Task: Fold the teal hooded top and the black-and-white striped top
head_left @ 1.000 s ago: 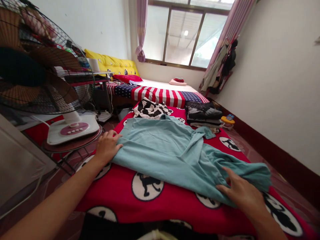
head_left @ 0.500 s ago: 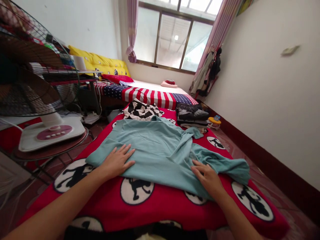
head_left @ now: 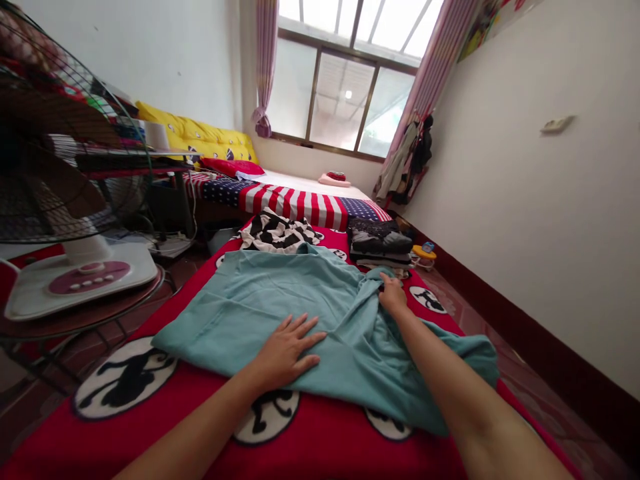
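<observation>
A light teal long-sleeved shirt [head_left: 260,287] lies spread over a red blanket [head_left: 320,447] with white circles and black figures. My left hand [head_left: 290,350] rests flat on the shirt's near part, fingers spread. Farther off, my right hand [head_left: 393,293] is at the end of the sleeve that lies folded across the shirt; its fingers are curled on the cloth, partly hidden from me. The other sleeve [head_left: 475,350] stretches to the right, partly behind my right forearm.
Beyond the shirt lie a crumpled black-and-white cloth [head_left: 280,231] and a stack of folded dark clothes [head_left: 380,240]. A fan [head_left: 83,280] stands on a round stool at left. At the back is a bed with a striped cover [head_left: 290,203]; clothes [head_left: 407,160] hang by the curtain.
My right hand has moved from the shirt's near right part up to the folded sleeve's end. The left hand has slid right across the cloth. The view has shifted slightly.
</observation>
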Motion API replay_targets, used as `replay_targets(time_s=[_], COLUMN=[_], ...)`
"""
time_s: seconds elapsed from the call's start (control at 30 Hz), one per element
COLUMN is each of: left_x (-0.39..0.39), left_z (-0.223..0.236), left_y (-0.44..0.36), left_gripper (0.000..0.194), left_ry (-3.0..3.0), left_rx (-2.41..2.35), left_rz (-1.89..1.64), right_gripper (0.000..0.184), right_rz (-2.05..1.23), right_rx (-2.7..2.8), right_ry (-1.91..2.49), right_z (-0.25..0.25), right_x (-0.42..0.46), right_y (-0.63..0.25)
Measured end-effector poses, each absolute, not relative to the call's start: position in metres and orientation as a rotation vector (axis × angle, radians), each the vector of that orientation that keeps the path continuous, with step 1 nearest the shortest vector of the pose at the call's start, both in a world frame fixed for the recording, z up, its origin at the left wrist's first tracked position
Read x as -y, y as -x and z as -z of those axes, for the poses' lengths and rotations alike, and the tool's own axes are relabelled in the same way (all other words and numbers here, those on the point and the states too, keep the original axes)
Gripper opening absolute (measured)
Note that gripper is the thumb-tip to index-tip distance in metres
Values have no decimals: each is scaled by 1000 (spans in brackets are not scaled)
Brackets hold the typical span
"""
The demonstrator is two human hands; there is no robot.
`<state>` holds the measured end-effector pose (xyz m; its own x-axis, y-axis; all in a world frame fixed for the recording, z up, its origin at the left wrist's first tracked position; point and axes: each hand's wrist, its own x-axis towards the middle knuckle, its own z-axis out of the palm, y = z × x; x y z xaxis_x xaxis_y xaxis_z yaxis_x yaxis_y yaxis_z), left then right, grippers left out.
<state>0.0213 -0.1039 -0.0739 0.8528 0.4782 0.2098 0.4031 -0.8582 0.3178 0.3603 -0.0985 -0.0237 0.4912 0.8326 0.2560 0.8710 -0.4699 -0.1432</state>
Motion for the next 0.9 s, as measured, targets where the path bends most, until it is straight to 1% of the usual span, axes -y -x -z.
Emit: replay_targets(time_s=[0.07, 0.13, 0.2, 0.27, 0.37, 0.53, 0.63, 0.7, 0.77, 0.83, 0.9], left_x=[105, 105, 106, 107, 107, 105, 109, 117, 130, 144, 155], left_z=[72, 70, 69, 69, 70, 73, 69, 59, 46, 34, 26], left_y=[-20, -19, -20, -20, -21, -21, -21, -23, -27, -32, -41], left_gripper=[52, 52, 53, 52, 51, 51, 40, 30, 25, 26, 30], left_ry=[-2768, -2770, -2768, -2767, -2761, -2697, -2557, -2412, -2265, -2188, -2239], left_rx=[-676, -674, -674, -677, -675, -666, -680, -645, -566, -457, -353], left_rz=[-420, -425, -425, -423, -435, -544, -762, -941, -1038, -991, -849], right_gripper=[57, 46, 38, 35, 31, 28, 28, 34, 37, 33, 27], right_rz=[219, 224, 255, 348, 486, 556, 612, 436, 87, -241, -410], right_rx=[1361, 1302, 1278, 1284, 1371, 1510, 1592, 1667, 1756, 1819, 1858], right_ry=[2522, 2526, 2515, 2484, 2400, 2396, 2408, 2469, 2519, 2519, 2513], right_z=[28, 28, 23, 11, -18, -78, -111, -129, -145, -158, -167], right_x=[91, 88, 88, 91, 98, 109, 113, 115, 118, 121, 124], right_y=[-360, -360, -361, -364, -370, -369, -355, -343, -329, -315, -303])
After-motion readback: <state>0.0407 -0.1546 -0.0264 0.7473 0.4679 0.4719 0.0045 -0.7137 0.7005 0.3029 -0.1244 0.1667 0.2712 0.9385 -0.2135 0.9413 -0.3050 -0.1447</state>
